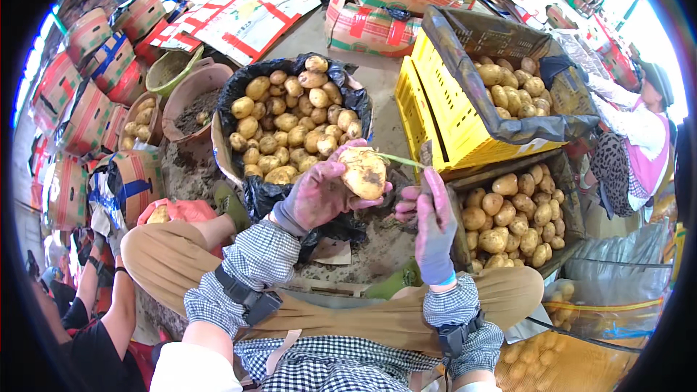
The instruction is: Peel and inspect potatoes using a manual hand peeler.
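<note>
The left hand (319, 194) curls its fingers around a potato (364, 174), held up in front of a black-lined basket (258, 198). The right hand (434, 229), fingers nearly closed, grips a dark blade (426, 153); a thin green strip (398, 160) runs between potato and right hand. A yellow crate (456, 120) stands beyond, to the right.

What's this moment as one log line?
left hand: holds potato | right hand: holds blade-like tool, near green shoot | beyond: black-lined container of potatoes

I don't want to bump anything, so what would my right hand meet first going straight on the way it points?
Your right hand would probably meet the yellow crates first, beyond the dark blade-like piece it seems to hold; one view leaves depth unclear.
</note>
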{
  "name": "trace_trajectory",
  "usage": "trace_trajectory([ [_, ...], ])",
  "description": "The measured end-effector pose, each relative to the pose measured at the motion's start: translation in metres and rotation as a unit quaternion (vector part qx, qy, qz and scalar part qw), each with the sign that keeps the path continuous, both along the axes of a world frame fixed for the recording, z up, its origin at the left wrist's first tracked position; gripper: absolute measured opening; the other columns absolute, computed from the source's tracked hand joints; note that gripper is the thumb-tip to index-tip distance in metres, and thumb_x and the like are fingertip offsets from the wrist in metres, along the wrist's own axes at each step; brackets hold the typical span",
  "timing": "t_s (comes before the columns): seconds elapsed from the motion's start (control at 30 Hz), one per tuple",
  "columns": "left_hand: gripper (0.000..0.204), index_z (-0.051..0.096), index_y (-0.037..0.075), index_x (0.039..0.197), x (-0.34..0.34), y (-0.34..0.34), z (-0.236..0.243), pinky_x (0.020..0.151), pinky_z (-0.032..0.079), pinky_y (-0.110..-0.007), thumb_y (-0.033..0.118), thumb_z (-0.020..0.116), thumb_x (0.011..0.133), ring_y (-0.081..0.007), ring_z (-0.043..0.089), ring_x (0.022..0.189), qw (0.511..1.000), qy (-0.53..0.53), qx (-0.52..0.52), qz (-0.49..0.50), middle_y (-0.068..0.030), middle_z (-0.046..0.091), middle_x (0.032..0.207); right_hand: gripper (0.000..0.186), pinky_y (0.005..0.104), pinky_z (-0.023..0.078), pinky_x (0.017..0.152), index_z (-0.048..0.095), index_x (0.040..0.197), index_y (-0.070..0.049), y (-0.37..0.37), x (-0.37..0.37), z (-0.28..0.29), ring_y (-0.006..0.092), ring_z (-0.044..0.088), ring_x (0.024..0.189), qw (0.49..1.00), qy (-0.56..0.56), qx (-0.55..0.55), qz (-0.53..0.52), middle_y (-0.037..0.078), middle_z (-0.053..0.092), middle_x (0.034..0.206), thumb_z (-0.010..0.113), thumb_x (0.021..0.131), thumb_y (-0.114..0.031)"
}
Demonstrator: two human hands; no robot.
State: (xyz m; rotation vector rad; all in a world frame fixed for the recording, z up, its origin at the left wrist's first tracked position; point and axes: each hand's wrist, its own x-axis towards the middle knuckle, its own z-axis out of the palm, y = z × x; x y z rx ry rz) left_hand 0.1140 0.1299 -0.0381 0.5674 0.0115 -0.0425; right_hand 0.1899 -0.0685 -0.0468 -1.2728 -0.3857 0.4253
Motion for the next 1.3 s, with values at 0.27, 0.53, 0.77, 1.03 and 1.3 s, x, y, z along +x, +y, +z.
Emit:
trace_trajectory([
  [0.27, 0.054, 0.034, 0.012, 0.141, -0.011, -0.034, -0.021, 0.102, 0.045, -0.045, 0.028, 0.056, 0.094, -0.0321, 0.053, 0.121, 0.995, 0.084, -0.006, 0.053, -0.0103, 0.052, 0.131, 0.054, 0.0234, 0.052, 0.069, 0.028, 0.148, -0.007, -0.014, -0.002, -0.012, 0.0102, 0.059, 0.077, 0.999, 0.037, -0.011, 0.037, 0.009, 0.063, 0.099, 0.048, 0.099, -0.020],
  [0.53, 0.060, 0.029, 0.011, 0.139, -0.008, -0.053, -0.041, 0.105, 0.039, -0.045, 0.017, 0.062, 0.090, -0.0238, 0.047, 0.126, 0.980, 0.036, 0.149, 0.127, -0.0113, 0.044, 0.135, 0.051, 0.0243, 0.053, 0.069, 0.031, 0.147, -0.006, -0.013, -0.003, -0.026, 0.0118, 0.061, 0.080, 0.963, 0.236, 0.063, 0.110, 0.011, 0.061, 0.112, 0.047, 0.099, -0.018],
  [0.77, 0.073, 0.021, 0.010, 0.146, -0.011, -0.057, -0.024, 0.106, 0.039, -0.041, 0.015, 0.065, 0.088, -0.0225, 0.047, 0.126, 0.980, 0.061, 0.163, 0.097, -0.0096, 0.040, 0.139, 0.050, 0.0208, 0.051, 0.069, 0.031, 0.147, -0.008, -0.018, -0.002, -0.009, 0.0069, 0.057, 0.073, 0.998, 0.045, -0.027, 0.024, 0.005, 0.061, 0.097, 0.046, 0.099, -0.010],
  [1.03, 0.081, 0.028, 0.008, 0.146, -0.013, -0.061, -0.042, 0.100, 0.043, -0.031, 0.002, 0.073, 0.079, -0.0180, 0.050, 0.121, 0.966, 0.063, 0.187, 0.165, -0.0062, 0.044, 0.137, 0.041, 0.0203, 0.047, 0.061, 0.044, 0.141, -0.007, -0.014, -0.014, -0.014, 0.0059, 0.052, 0.069, 0.995, -0.016, -0.076, 0.056, 0.003, 0.059, 0.080, 0.046, 0.100, -0.013],
  [1.3, 0.081, 0.032, 0.007, 0.145, -0.013, -0.061, -0.041, 0.097, 0.042, -0.025, -0.004, 0.073, 0.076, -0.0146, 0.049, 0.119, 0.965, 0.085, 0.195, 0.152, -0.0053, 0.047, 0.135, 0.040, 0.0188, 0.045, 0.055, 0.046, 0.139, -0.009, -0.008, -0.016, -0.014, 0.0047, 0.051, 0.062, 0.995, 0.003, -0.095, -0.004, 0.000, 0.058, 0.075, 0.045, 0.099, -0.009],
])
